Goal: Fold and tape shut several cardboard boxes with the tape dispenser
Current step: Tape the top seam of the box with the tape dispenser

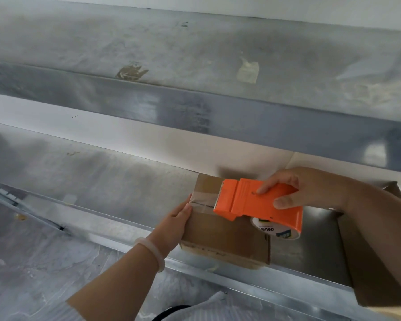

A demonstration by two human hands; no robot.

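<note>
Gripping the orange tape dispenser [248,202], fingers curled round it, the right hand [301,188] holds it on the cardboard box [222,237] atop a metal shelf [125,181]. The left hand [174,225] presses the box's end, fingers straight.

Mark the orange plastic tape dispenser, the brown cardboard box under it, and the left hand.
orange plastic tape dispenser [241,201], head view, on its top shell.
brown cardboard box [218,238], head view, bare near top flap.
left hand [171,228], head view, back of the hand.
</note>
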